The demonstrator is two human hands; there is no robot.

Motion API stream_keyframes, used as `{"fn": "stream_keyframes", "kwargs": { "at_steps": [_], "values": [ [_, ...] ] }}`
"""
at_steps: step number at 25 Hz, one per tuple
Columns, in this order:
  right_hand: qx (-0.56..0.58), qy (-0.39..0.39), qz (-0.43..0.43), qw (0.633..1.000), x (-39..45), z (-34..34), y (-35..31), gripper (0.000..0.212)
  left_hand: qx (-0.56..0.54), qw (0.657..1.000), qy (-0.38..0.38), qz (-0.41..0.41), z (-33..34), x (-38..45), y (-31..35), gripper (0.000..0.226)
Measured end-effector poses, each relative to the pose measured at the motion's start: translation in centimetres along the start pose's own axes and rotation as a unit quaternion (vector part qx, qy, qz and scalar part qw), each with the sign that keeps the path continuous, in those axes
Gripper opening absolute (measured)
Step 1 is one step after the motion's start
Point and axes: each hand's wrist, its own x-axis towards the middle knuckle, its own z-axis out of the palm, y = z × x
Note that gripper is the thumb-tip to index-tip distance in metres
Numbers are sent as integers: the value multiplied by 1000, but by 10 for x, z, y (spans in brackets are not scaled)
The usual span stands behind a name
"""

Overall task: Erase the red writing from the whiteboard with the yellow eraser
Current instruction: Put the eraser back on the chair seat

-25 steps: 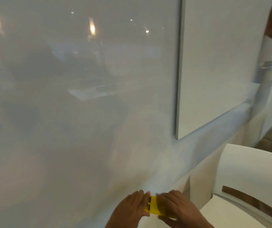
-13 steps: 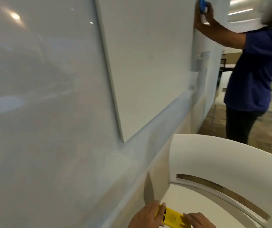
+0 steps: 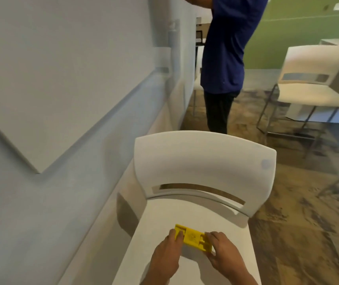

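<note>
Your left hand [image 3: 167, 257] and right hand [image 3: 223, 253] each pinch one end of the yellow eraser [image 3: 193, 238], fingers curled over its short edges, so the block is carried between them rather than gripped in one fist. That two-ended hold looks like a way to lower it level and flat. Whether its underside already touches the seat cannot be told; it sits at or just above the surface.

Directly beneath your hands is the seat of a white chair [image 3: 203, 165], its curved back rising just beyond the eraser. The chair serves as the nearest flat resting place, which probably explains why the eraser is down here instead of up at the wall.

To the left of your left hand, and above it, runs the whiteboard [image 3: 51, 83]. The part in view shows no red writing, so the erasing seems finished, or whatever remains lies out of sight. By that reading you are putting the tool away.

Beyond the chair back, well apart from your hands, another person [image 3: 226, 58] in a dark blue shirt stands at the wall. Farther off to the right sits a second chair [image 3: 310, 79] on the patterned floor.
</note>
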Motion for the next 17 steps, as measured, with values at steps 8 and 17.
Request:
{"fn": "stream_keyframes", "kwargs": {
  "at_steps": [8, 17],
  "values": [
    [-17, -78, 57, 995, 21, 35, 31, 73, -25, 993, -115, 5, 31, 39, 6, 64],
    [-80, -186, 89, 975, 45, 17, 28, 40, -2, 985, 172, 19, 94, 48, -61, 50]
  ]
}}
